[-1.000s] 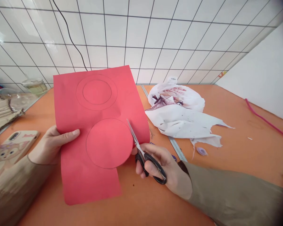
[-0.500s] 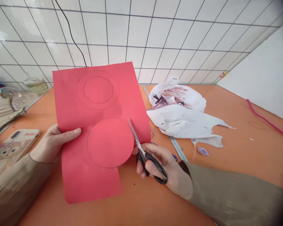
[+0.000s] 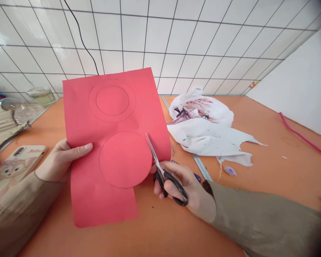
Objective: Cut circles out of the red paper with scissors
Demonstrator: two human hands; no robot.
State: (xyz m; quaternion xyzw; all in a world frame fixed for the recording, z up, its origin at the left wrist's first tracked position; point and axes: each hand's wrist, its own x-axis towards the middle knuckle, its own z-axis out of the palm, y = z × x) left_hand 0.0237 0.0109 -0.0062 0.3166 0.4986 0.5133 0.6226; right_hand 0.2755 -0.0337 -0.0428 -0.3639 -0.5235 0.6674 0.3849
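Observation:
A sheet of red paper (image 3: pixel 80 125) is raised above the orange table, with circles drawn on it in dark line. Two circles sit one inside the other near the top; a larger circle lies below, its lower right edge cut along. My left hand (image 3: pixel 66 157) grips the sheet's left side, thumb on the front and fingers hidden behind. Black-handled scissors (image 3: pixel 163 175) are in my right hand (image 3: pixel 187 189), fingers through the loops. One blade lies over the paper just outside the big circle's right edge; the other blade is hidden behind the sheet.
Beyond the paper lie a crumpled white plastic bag (image 3: pixel 211 110) and a torn white cloth-like piece (image 3: pixel 208 137). A small purple roll (image 3: pixel 230 170) is nearby. At left are a phone in a cartoon case (image 3: pixel 21 162) and a cup (image 3: pixel 41 95). A pink strip (image 3: pixel 302 134) lies far right.
The red paper has tilted and shifted slightly up with my left hand. The scissors and my right hand have moved very slightly up and left, blades along the circle's edge as before.

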